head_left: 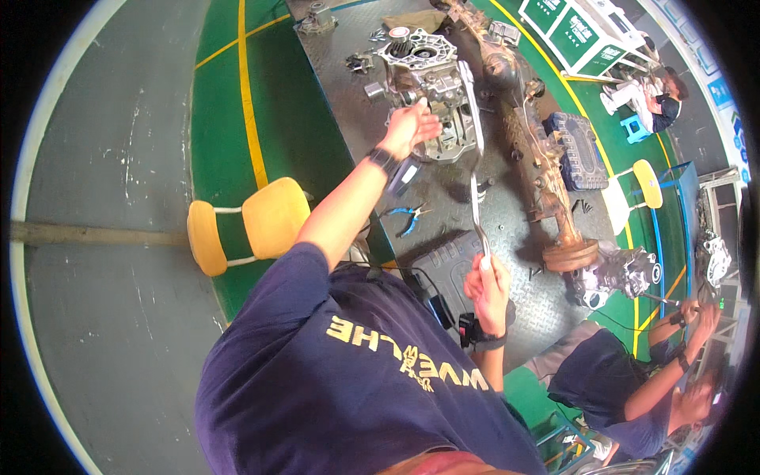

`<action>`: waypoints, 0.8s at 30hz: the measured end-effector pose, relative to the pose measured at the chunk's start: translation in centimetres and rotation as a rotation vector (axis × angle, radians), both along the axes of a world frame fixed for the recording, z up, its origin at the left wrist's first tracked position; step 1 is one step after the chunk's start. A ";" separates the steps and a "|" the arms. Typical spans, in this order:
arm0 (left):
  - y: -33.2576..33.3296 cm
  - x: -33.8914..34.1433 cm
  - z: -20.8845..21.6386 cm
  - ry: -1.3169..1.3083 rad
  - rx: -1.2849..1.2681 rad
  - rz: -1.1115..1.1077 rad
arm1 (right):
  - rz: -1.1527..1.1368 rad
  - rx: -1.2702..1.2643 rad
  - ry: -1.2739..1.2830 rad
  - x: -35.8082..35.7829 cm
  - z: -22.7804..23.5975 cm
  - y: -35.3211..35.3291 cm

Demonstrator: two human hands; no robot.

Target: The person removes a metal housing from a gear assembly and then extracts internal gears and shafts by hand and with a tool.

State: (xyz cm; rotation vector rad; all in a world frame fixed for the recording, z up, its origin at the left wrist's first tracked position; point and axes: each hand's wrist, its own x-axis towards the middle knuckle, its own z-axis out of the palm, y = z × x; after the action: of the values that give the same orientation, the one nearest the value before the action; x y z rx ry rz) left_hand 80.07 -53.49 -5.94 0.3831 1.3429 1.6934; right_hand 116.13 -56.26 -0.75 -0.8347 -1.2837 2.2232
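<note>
A silver gearbox housing (443, 99), with a gear and bearing showing at its far end, stands on the metal-topped workbench (518, 297). My left hand (412, 129) is at the near left side of the housing, thumb and fingers stretched out. Whether it touches the metal I cannot tell. My right hand (487, 286) is closed round the near end of a long metal bar (476, 186). This bar runs away from me along the right side of the housing, its far end against or just beside it.
Blue-handled pliers (410, 221) and a dark case (451, 269) lie on the bench. A rusty axle assembly (522, 131) runs along the right, near another case (576, 150). A yellow chair (273, 218) stands at left. A co-worker (633, 388) works at lower right; another person (661, 103) sits farther off.
</note>
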 end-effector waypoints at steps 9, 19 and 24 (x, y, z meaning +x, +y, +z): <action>14.4 -10.0 -5.1 -0.223 0.094 0.345 | -0.271 0.017 -0.227 -2.8 -1.4 -0.7; 14.0 -17.1 -6.5 -0.881 0.458 0.055 | -0.323 0.041 -0.428 -19.7 0.2 5.9; 15.6 -20.8 -6.0 -0.921 0.216 0.152 | -0.267 0.045 -0.486 -24.8 2.2 9.9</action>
State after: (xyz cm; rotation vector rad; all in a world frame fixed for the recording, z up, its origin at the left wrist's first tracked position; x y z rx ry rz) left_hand 59.26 -37.84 -11.92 -0.3707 0.5171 1.7959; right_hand 91.35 -46.33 1.48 -1.4970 -1.3247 1.8358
